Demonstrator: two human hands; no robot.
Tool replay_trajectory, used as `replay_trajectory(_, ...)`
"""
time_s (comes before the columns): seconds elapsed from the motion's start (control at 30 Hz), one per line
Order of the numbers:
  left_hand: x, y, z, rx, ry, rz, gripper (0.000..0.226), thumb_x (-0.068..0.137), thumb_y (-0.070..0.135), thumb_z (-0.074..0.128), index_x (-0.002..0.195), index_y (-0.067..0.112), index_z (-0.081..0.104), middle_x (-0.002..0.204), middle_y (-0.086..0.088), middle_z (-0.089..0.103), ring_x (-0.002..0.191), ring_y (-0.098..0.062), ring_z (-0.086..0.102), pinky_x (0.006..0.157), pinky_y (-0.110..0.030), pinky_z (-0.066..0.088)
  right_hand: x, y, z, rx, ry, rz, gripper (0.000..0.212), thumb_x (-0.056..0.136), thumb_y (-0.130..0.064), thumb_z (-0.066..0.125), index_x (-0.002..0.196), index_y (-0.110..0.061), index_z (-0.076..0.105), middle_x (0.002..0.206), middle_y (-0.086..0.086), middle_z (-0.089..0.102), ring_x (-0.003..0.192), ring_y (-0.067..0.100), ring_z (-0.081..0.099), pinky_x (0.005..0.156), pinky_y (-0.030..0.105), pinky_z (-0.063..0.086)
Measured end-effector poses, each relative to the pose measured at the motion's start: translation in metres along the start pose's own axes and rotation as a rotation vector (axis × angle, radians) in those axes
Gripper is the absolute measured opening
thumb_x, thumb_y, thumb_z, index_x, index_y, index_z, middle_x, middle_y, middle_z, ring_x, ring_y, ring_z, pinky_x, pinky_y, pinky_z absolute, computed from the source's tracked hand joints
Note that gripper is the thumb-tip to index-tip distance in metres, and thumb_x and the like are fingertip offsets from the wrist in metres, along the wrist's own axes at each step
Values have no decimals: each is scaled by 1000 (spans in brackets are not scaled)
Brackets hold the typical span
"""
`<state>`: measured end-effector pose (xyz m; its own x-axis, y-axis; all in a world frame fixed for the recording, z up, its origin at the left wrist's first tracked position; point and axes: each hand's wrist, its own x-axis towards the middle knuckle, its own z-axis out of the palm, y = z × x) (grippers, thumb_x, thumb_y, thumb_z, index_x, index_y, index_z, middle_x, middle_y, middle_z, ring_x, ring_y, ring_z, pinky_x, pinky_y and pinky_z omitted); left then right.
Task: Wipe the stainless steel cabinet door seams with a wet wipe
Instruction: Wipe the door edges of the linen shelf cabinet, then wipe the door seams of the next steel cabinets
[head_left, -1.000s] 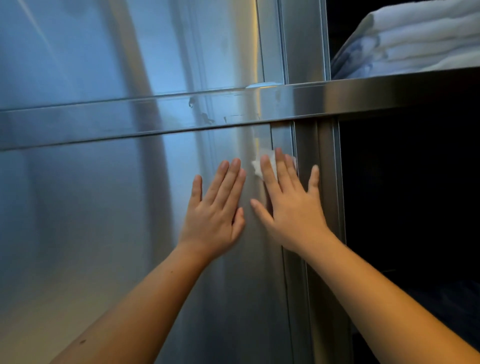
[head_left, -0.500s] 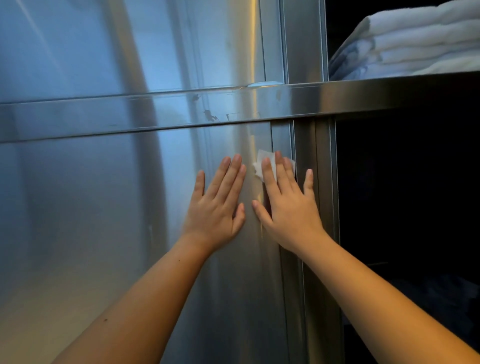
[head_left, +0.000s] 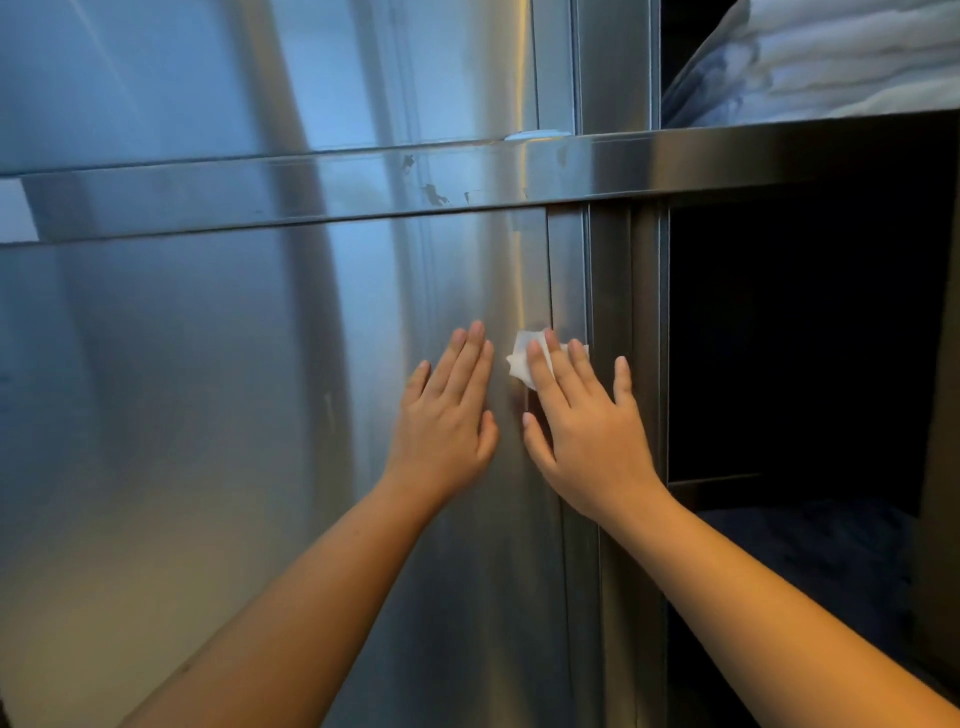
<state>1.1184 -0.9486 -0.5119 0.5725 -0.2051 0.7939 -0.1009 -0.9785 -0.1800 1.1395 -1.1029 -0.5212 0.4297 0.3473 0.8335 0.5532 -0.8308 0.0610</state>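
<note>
- The right hand (head_left: 587, 436) lies flat with fingers straight, pressing the wet wipe (head_left: 522, 361) against the cabinet door (head_left: 208, 389), at the vertical seam (head_left: 549, 280).
- The left hand (head_left: 447, 421) rests flat and open on the door, just beside the right.
- Above both hands runs a horizontal steel rail (head_left: 311, 192).
- Up and right of the hands, folded towels (head_left: 831, 57) lie on a shelf (head_left: 810, 150).
</note>
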Motion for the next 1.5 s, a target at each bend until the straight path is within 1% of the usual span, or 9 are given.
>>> replay_trajectory(0.1, -27, 9, -11, -98, 91, -101, 54, 81, 18, 48, 133, 1, 48, 144, -16, 39, 132, -30, 38, 106, -49, 28, -22, -14, 0, 24, 23, -58, 57, 86, -30, 50, 138, -5, 43, 140, 15, 45, 127, 36, 44, 100, 58, 33)
replay_trajectory(0.23, -77, 8, -21, -77, 149, -185, 47, 79, 18, 40, 114, -5, 61, 128, -22, 54, 118, -40, 52, 94, -57, 39, -46, -30, 4, 93, -8, -72, 54, 85, -27, 50, 134, -5, 48, 134, 15, 51, 122, 36, 50, 96, 55, 40)
replay_trajectory(0.43, -142, -1, -29, -6, 83, -214, 43, 79, 16, 40, 108, -5, 64, 122, -22, 59, 113, -38, 56, 91, -55, 42, -80, -67, 18, 185, -82, -103, 52, 88, -30, 39, 132, -6, 51, 131, 12, 55, 116, 33, 56, 90, 50, 46)
replay_trajectory(0.6, -151, -24, -49, -37, -107, -281, 39, 79, 12, 44, 107, -7, 63, 121, -25, 58, 114, -39, 55, 88, -56, 46, -69, -101, 25, 266, -169, -136, 49, 83, -22, 55, 129, -4, 54, 127, 13, 58, 111, 33, 59, 87, 50, 48)
replay_trajectory(0.73, -124, -49, -84, -25, -183, -335, 36, 79, 10, 45, 105, -6, 64, 117, -24, 60, 108, -37, 59, 84, -55, 48, -35, -123, 7, 319, -241, -152, 45, 81, -19, 56, 123, -4, 59, 120, 13, 63, 103, 32, 64, 83, 49, 52)
replay_trajectory(0.93, -76, -65, -153, 8, -264, -461, 40, 78, 15, 40, 99, -4, 68, 109, -22, 65, 100, -34, 64, 85, -60, 46, 29, -138, -46, 338, -350, -187, 41, 85, -24, 43, 116, -6, 65, 114, 9, 67, 96, 27, 67, 83, 44, 52)
replay_trajectory(1.17, -11, -96, -255, 3, -351, -554, 39, 80, 17, 40, 100, -2, 68, 109, -19, 65, 100, -31, 64, 86, -54, 48, 123, -161, -131, 399, -435, -197, 40, 79, -25, 56, 113, -4, 66, 110, 12, 68, 94, 28, 68, 85, 51, 49)
replay_trajectory(1.27, 11, -108, -298, 8, -352, -588, 38, 78, 16, 41, 98, -1, 69, 106, -17, 67, 97, -29, 66, 85, -52, 48, 157, -177, -166, 421, -436, -204, 39, 78, -24, 59, 110, -4, 67, 108, 11, 69, 90, 27, 68, 83, 51, 50)
replay_trajectory(1.5, 49, -117, -375, 46, -359, -592, 39, 78, 18, 40, 98, 0, 69, 103, -15, 67, 96, -28, 65, 84, -51, 49, 202, -193, -222, 473, -406, -204, 40, 69, -20, 78, 106, -5, 69, 100, 11, 71, 84, 27, 70, 80, 54, 50)
